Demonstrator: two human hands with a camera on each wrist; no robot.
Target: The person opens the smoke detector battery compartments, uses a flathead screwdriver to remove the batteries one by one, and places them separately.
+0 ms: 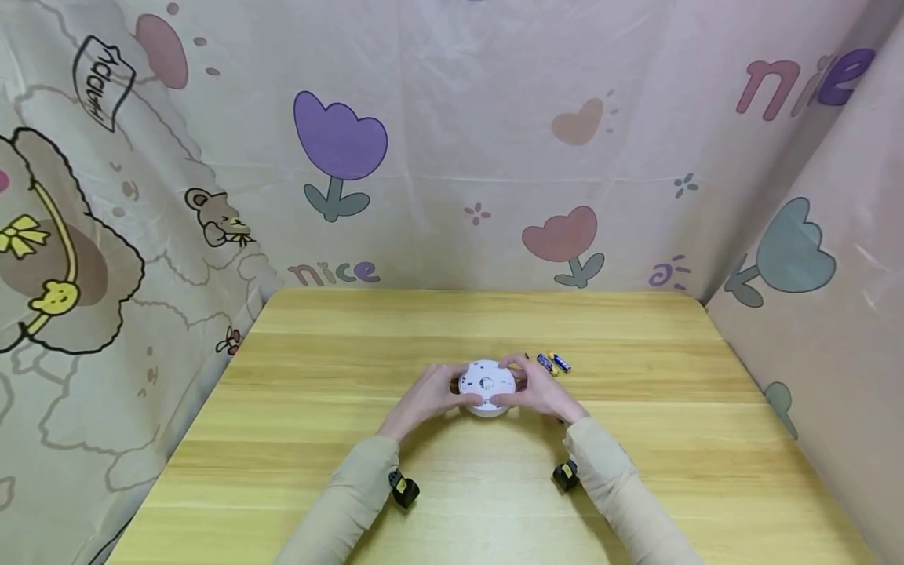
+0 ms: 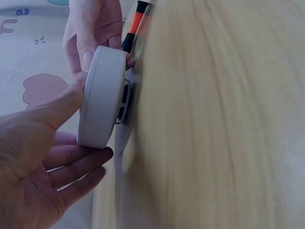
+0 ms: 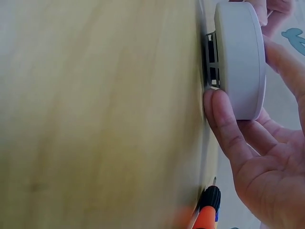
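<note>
A white round smoke detector (image 1: 486, 384) is held between both hands, low over the middle of the table. Its flat, marked back faces up in the head view. In the wrist views its slotted vent (image 3: 212, 59) points down at the wood. My left hand (image 1: 432, 391) grips the left side of the rim, thumb on the back and fingers around and beneath the edge. From the other side my right hand (image 1: 542, 388) grips the rim the same way. Fingertips (image 3: 221, 102) of the right hand reach beside the vent.
Two small blue batteries (image 1: 553, 363) lie beyond the right hand. An orange and black screwdriver (image 3: 207, 210) lies near that hand, mostly hidden in the head view. Black wrist cameras (image 1: 404, 490) hang under both sleeves. Printed curtains (image 1: 438, 157) enclose the wooden table (image 1: 318, 408).
</note>
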